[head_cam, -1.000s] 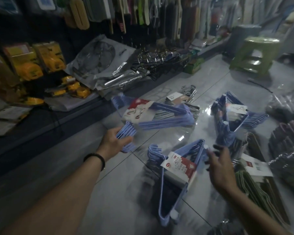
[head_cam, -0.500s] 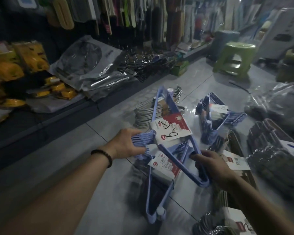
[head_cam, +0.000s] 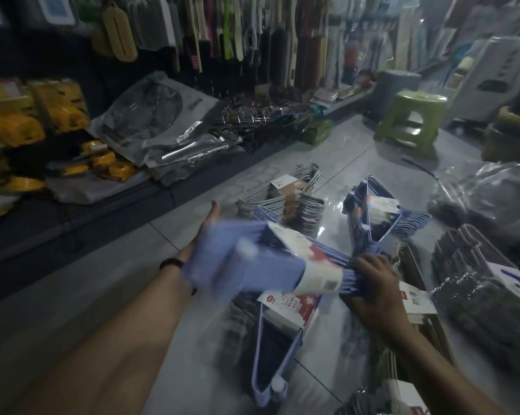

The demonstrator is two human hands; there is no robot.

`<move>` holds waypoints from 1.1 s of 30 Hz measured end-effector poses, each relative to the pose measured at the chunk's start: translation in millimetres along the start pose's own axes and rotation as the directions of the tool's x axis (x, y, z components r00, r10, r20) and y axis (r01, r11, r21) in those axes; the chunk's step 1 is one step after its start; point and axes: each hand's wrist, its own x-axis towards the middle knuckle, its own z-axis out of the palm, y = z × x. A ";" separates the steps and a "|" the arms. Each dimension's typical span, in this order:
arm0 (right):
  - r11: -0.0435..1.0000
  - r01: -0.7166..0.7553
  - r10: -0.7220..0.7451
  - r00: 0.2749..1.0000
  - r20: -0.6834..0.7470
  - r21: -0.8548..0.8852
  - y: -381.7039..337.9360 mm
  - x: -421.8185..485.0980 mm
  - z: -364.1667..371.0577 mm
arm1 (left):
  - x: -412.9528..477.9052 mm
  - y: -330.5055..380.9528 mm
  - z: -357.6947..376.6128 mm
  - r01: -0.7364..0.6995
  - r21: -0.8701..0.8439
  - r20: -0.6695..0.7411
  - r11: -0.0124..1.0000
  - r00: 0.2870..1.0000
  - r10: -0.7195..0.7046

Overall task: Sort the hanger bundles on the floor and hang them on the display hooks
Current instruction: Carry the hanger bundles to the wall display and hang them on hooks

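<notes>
Dim shop floor point(head_cam: 109, 283). Fingers of the right hand point(head_cam: 372, 283) curl round one end of a blue bundle point(head_cam: 267, 274). The left hand point(head_cam: 206, 232) meets the blurred other end, its grip hidden. Upright half a second ago, the bundle now lies flat between the hands, clear of the floor and probably sorted for hanging. There are three blue bundles: this one, the lower bundle point(head_cam: 279, 354) and the far bundle point(head_cam: 375, 217). There is one grey bundle point(head_cam: 288, 199).

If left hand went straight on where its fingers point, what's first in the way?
Left hand likely meets the shelf ledge by the foil packs first, just missing the grey hangers. Depth unclear.
</notes>
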 end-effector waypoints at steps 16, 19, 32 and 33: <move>0.891 -0.436 0.450 0.885 -0.119 0.129 -29.1 6.2 60.0 | 12.5 -33.8 16.7 -0.054 0.284 -0.376 0.957 0.912 0.163; 0.494 -0.744 0.722 0.639 0.265 0.449 -38.4 -15.5 76.7 | 21.8 -39.9 15.9 -0.059 0.208 -0.370 0.976 0.919 0.134; 0.149 -0.949 0.777 0.287 0.560 0.278 -60.4 -39.1 114.2 | 78.7 -95.6 30.8 0.245 0.759 -0.512 0.603 0.798 0.319; 0.118 -0.955 0.777 0.260 0.573 0.273 -62.5 -36.0 112.5 | 82.8 -99.2 27.2 0.222 0.735 -0.507 0.641 0.808 0.301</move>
